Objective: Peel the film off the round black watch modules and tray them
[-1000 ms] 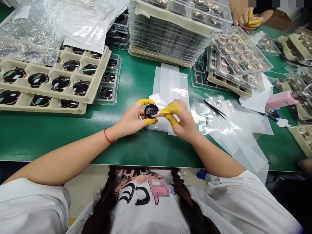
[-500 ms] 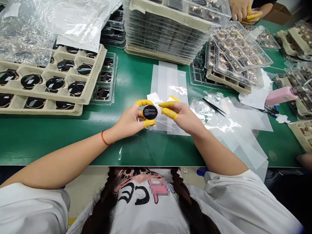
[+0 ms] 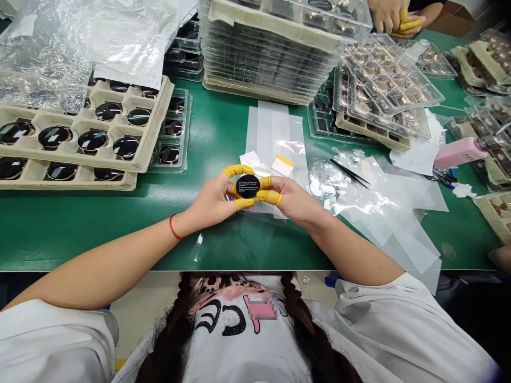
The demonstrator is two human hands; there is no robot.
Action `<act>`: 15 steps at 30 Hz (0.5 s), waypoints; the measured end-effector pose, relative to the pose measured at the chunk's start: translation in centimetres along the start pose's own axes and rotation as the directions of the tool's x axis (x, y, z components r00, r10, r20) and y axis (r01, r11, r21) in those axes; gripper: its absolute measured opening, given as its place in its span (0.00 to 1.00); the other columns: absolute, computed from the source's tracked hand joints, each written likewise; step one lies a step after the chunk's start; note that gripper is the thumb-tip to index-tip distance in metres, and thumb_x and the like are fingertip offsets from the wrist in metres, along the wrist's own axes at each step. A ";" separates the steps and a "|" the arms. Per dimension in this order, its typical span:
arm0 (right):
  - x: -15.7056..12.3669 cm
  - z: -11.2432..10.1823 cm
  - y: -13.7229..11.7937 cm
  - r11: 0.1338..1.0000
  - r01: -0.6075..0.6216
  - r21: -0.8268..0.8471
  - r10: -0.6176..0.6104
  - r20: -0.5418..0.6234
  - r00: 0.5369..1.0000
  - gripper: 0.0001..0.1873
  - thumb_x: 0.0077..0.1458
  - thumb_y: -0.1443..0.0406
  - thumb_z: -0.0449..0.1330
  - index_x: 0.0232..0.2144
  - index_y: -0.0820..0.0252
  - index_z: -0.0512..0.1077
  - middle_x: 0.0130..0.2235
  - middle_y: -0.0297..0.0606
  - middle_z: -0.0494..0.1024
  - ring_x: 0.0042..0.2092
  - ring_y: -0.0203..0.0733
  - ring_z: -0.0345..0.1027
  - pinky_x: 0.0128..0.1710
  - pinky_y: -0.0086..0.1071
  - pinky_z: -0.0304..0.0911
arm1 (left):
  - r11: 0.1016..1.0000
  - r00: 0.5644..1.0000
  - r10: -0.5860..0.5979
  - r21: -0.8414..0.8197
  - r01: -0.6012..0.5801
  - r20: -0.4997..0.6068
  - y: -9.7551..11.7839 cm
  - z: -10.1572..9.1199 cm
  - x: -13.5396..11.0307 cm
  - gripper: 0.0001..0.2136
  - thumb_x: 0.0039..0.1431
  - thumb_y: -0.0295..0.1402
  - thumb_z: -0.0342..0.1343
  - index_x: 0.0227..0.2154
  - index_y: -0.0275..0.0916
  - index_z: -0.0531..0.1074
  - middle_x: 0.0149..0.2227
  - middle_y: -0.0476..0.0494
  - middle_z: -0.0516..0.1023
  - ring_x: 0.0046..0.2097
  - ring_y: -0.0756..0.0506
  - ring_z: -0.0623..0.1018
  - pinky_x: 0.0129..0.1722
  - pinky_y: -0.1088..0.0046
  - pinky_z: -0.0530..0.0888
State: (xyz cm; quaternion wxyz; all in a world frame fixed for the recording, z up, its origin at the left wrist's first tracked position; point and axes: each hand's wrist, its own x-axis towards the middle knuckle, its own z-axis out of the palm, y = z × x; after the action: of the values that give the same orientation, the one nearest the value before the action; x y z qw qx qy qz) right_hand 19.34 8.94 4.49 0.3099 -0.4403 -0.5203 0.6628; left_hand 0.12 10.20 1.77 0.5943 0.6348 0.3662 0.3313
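A small round black disc with white print (image 3: 248, 185) is pinched between both hands just above the green table (image 3: 59, 223). My left hand (image 3: 215, 199), with yellow finger cots, grips its left rim from above and below. My right hand (image 3: 289, 199), also in yellow cots, holds its right edge with fingers pressed together. A small white tab with a yellow end (image 3: 282, 165) lies on clear film strips (image 3: 275, 133) just behind the hands.
Beige pulp trays of round black discs (image 3: 80, 141) sit at left under crumpled plastic. A tall stack of trays (image 3: 275, 58) stands behind. Clear blister trays (image 3: 383, 90), black tweezers (image 3: 351, 173), loose film sheets and a pink tool (image 3: 459, 151) lie right. Another person's hands (image 3: 393, 18) work far back.
My right hand let go of the white and yellow tab, which now lies on the film strips. That hand came back and closed on the disc's right edge.
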 end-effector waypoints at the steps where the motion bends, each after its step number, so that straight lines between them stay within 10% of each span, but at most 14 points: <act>1: 0.0 -0.1 -0.1 1.000 -0.005 0.000 0.005 -0.005 1.000 0.07 0.50 0.63 0.64 0.32 0.61 0.76 0.33 0.34 0.80 0.38 0.36 0.73 0.48 0.37 0.68 | 1.000 1.000 -0.001 -0.003 0.001 0.002 0.1 0.0 0.0 0.27 0.50 0.33 0.66 0.52 0.41 0.63 0.32 0.51 0.78 0.29 0.51 0.78 0.30 0.76 0.73; 15: 0.1 1.1 0.6 0.998 -0.033 -0.045 0.028 -0.115 0.993 0.19 0.46 0.59 0.68 0.39 0.61 0.70 0.40 0.38 0.77 0.43 0.39 0.70 0.49 0.39 0.67 | 0.956 0.990 0.104 0.282 -0.075 -0.092 -0.1 0.0 -0.3 0.29 0.50 0.40 0.66 0.53 0.39 0.64 0.26 0.53 0.78 0.30 0.48 0.79 0.33 0.74 0.72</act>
State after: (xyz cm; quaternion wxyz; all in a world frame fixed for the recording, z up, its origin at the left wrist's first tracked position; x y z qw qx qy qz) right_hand 18.32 8.41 3.97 0.3188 -0.4926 -0.5102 0.6288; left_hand -0.01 9.93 1.64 0.4634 0.7095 0.4108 0.3363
